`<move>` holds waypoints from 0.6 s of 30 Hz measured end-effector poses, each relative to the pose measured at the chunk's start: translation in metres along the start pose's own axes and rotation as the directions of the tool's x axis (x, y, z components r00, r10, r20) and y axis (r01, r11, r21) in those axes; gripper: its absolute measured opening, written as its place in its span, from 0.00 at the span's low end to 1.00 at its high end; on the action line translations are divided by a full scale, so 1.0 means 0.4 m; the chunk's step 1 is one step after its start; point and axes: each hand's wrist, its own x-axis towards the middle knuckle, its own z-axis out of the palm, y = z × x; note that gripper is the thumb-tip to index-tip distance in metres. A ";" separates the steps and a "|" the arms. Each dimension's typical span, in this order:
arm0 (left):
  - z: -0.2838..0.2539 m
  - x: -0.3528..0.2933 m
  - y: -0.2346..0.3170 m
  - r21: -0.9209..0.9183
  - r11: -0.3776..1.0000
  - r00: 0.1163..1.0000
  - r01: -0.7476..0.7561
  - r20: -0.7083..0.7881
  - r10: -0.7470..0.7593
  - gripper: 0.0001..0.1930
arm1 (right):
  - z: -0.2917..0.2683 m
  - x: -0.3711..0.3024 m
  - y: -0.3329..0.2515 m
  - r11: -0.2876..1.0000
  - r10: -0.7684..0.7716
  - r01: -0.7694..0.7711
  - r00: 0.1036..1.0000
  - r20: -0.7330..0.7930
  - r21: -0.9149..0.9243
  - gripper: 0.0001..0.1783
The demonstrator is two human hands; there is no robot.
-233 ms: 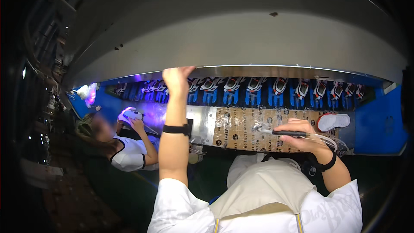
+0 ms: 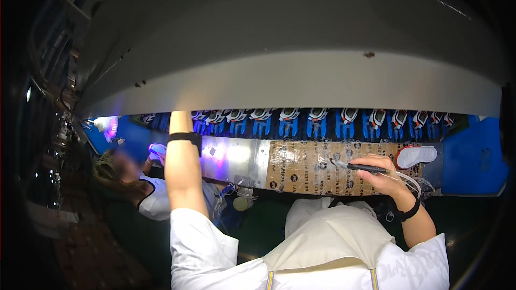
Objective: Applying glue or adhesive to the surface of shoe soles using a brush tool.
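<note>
My right hand (image 2: pixel 379 171) is closed round the black handle of a brush (image 2: pixel 368 168). Its pale tip points left, over the brown printed covering (image 2: pixel 301 169) of the bench, and thin clear tubes (image 2: pixel 413 180) trail from the back end. To the right of that hand lies a white shoe sole (image 2: pixel 418 156) with a red edge. My left forearm, with a black band at the wrist, reaches up behind the edge of a grey hood (image 2: pixel 279 83), which hides the left hand and whatever it may touch.
Beyond the bench, several white-and-red shoe parts (image 2: pixel 318 114) stand in a row on blue holders (image 2: pixel 317 128). Bare metal (image 2: pixel 236 161) forms the bench's left part. A person (image 2: pixel 156 198) works at the left under purple light, holding a pale piece. A blue panel (image 2: pixel 473 156) is at the right.
My left arm has moved left and farther under the hood, and its hand has gone out of sight. The brush has shifted slightly right. The person at the left has lowered an arm.
</note>
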 end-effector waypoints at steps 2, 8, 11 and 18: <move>-0.018 0.021 -0.049 0.046 0.995 0.995 0.086 0.040 -0.088 0.20 | -0.009 -0.007 0.004 0.999 0.032 -0.032 0.999 0.007 -0.018 0.16; -0.057 0.024 -0.150 0.035 0.984 0.980 0.174 0.090 -0.177 0.20 | -0.013 -0.001 0.005 0.988 0.151 -0.150 0.988 -0.019 0.035 0.17; -0.066 0.017 -0.144 -0.007 0.989 0.984 0.149 0.101 -0.147 0.19 | -0.016 -0.009 0.026 0.985 0.168 -0.165 0.984 -0.054 0.056 0.19; -0.168 -0.097 0.088 0.010 1.000 0.999 -0.004 -0.046 0.005 0.17 | -0.015 -0.022 0.078 0.867 0.402 -0.352 0.912 -0.077 0.353 0.18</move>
